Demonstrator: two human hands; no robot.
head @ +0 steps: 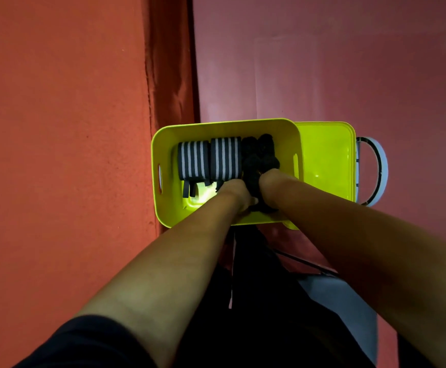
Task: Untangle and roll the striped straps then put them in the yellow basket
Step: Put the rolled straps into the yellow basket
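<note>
The yellow basket point(163, 144) stands in the middle of the view. Two rolled black-and-white striped straps point(194, 160) point(226, 158) lie side by side in its left half, with loose dark ends hanging toward me. To their right lies a heap of dark rolled bundles point(260, 151). My left hand point(236, 193) and my right hand point(268, 185) are both down inside the basket near its front wall. Between them they hold a dark bundle point(252, 176), with fingers curled around it. Its pattern is hidden in shadow.
A second yellow container point(328, 155) sits right behind the basket on the right, with a white and black ring point(380, 168) beyond it. An orange-red surface point(62, 128) fills the left, a dull pink floor point(323, 62) the right. A grey object point(349, 301) lies near my right arm.
</note>
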